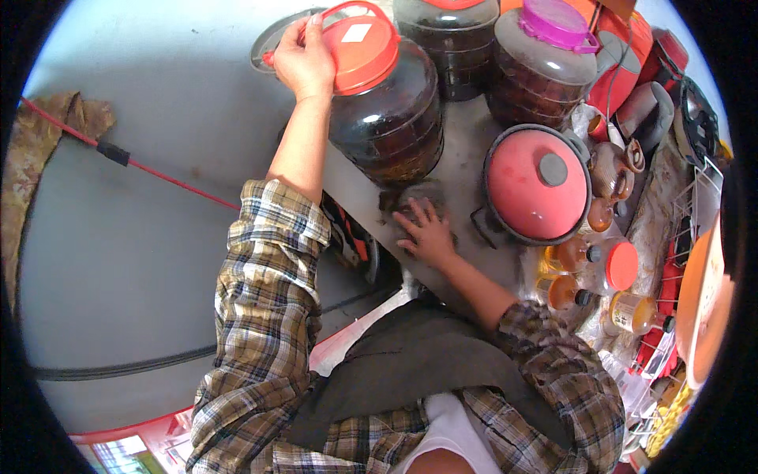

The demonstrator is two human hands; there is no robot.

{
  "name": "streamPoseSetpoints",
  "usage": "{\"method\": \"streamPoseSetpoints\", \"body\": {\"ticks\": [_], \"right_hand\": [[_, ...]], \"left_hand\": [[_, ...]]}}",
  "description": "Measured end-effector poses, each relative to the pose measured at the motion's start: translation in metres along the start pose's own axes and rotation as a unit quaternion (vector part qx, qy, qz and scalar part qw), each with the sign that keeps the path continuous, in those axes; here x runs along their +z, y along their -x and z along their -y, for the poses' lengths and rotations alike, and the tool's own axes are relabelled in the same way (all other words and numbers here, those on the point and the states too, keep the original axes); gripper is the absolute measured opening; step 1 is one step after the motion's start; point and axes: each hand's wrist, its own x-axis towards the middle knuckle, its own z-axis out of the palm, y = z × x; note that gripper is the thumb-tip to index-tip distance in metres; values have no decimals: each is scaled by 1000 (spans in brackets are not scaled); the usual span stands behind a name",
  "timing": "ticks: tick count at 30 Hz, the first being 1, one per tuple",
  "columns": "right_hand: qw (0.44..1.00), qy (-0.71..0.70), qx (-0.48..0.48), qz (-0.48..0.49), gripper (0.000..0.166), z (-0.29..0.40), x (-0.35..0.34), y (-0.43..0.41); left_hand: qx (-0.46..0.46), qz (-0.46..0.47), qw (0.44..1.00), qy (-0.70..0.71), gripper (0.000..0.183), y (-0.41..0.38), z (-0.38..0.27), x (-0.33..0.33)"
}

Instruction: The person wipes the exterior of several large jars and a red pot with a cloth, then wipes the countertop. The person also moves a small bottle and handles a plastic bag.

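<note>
Before me stands a large dark glass jar [391, 124] with an orange-red lid [364, 62] that bears a white sticker. My left hand [305, 59] grips the jar's red carrying handle [355, 6] at the lid's left side. The jar looks slightly tilted, and its base meets the grey tabletop [468, 148]. Below the jar, my right hand [427, 234] lies palm down with its fingers spread. Under those fingers is a dark grey patch [423, 191]; whether it is a cloth or a stain, I cannot tell.
Two more big jars stand behind, one with a magenta lid [553, 21]. A black-rimmed pot with a pink lid [536, 183] sits right of my right hand. Several bottles, one a yellow-labelled bottle [633, 313], crowd the right side near a white wire rack [699, 195]. A red cord [177, 185] crosses the left.
</note>
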Motion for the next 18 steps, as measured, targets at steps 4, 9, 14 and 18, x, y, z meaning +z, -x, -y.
{"method": "streamPoseSetpoints", "body": {"ticks": [4, 9, 14, 18], "right_hand": [[995, -24, -94, -13, 59, 36, 40, -51], [997, -42, -59, -1, 55, 87, 65, -125], [995, -82, -47, 11, 46, 87, 77, -178], [997, -63, -43, -11, 48, 63, 59, -99]], "left_hand": [[-16, 7, 1000, 22, 25, 0, -4, -12], [-23, 7, 999, 33, 24, 0, -9, -15], [-8, 13, 999, 38, 25, 0, -13, -8], [-37, 53, 995, 78, 22, 0, -13, -8]]}}
